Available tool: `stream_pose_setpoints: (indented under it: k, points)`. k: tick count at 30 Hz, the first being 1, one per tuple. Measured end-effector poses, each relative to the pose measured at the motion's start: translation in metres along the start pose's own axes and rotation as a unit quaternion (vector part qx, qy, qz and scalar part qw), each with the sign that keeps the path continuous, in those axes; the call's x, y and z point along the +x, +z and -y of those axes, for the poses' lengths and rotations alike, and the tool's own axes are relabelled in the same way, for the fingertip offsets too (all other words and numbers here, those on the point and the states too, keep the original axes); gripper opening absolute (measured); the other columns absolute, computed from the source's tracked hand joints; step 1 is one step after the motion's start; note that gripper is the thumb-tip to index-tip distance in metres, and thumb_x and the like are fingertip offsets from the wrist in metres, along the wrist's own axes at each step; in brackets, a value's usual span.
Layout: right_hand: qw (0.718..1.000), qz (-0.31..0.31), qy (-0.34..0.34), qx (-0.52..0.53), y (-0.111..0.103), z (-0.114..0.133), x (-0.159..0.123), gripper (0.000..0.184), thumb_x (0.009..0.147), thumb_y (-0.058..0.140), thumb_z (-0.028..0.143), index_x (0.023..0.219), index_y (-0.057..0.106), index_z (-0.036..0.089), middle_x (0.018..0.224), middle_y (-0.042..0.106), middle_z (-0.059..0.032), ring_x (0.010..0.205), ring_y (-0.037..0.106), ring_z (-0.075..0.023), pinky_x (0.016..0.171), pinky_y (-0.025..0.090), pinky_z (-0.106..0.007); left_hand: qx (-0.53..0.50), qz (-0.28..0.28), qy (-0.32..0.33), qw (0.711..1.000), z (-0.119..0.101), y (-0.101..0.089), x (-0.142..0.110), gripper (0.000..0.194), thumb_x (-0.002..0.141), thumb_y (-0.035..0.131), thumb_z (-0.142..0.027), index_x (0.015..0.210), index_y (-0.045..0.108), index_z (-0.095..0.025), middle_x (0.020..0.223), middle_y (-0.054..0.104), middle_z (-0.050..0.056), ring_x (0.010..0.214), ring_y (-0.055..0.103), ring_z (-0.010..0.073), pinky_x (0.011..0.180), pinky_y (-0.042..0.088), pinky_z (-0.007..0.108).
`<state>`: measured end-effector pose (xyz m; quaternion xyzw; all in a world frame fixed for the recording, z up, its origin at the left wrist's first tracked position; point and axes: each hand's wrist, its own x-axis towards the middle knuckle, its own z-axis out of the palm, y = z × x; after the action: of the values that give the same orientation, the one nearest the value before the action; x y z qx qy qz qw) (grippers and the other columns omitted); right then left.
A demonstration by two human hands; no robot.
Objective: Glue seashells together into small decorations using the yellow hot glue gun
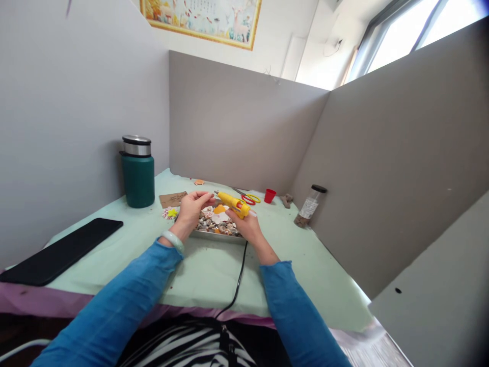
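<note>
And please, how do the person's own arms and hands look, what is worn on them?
The left sleeve and right sleeve are both blue, long and a little wrinkled, with slightly wavy edges near the wrists. Neither the left hand nor the right hand has a glove. A smooth, pale green bangle circles the left wrist.

Both forearms blue-sleeved, reaching up from lower frame. Left hand (194, 208) near center, fingertips pinched, bangled wrist. Right hand (246, 224) right of it, fingers curled in grip.
</note>
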<state>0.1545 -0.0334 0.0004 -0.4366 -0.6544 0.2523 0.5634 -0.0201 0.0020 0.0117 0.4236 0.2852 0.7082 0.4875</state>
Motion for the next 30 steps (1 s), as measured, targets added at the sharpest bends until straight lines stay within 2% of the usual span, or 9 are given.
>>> stream_pose_setpoints:
  k: [10,17,30]
  points:
    - [1.000,-0.012,-0.011,0.004,-0.0002,0.0001,-0.0001,0.043,0.072,0.069,0.055,0.083,0.070,0.013,0.074,0.067,-0.0059,0.068,0.060,-0.0185,0.062,0.049,-0.028,-0.027,0.008,-0.023,0.999,-0.0033,0.0026,-0.0034,0.038,0.050,0.090,-0.032,0.073,0.068,-0.011,0.070,0.068,0.004,0.067,0.066,0.0153,0.077,0.055,0.033]
    - [1.000,0.007,-0.004,-0.012,0.0012,-0.0005,-0.0012,0.049,0.070,0.070,0.060,0.084,0.071,0.013,0.075,0.068,-0.0071,0.067,0.060,-0.0193,0.060,0.049,-0.029,-0.025,0.006,-0.016,1.000,-0.0007,0.0006,-0.0009,0.037,0.053,0.089,-0.031,0.075,0.067,-0.011,0.070,0.068,0.004,0.067,0.067,0.0159,0.079,0.056,0.035]
    - [1.000,-0.014,-0.005,-0.001,0.0001,-0.0026,0.0003,0.046,0.072,0.069,0.057,0.084,0.070,0.012,0.074,0.065,-0.0057,0.067,0.058,-0.0177,0.061,0.048,-0.028,-0.024,0.005,-0.019,1.000,-0.0020,0.0015,-0.0020,0.037,0.052,0.089,-0.031,0.074,0.068,-0.011,0.071,0.069,0.005,0.067,0.066,0.0153,0.076,0.056,0.033]
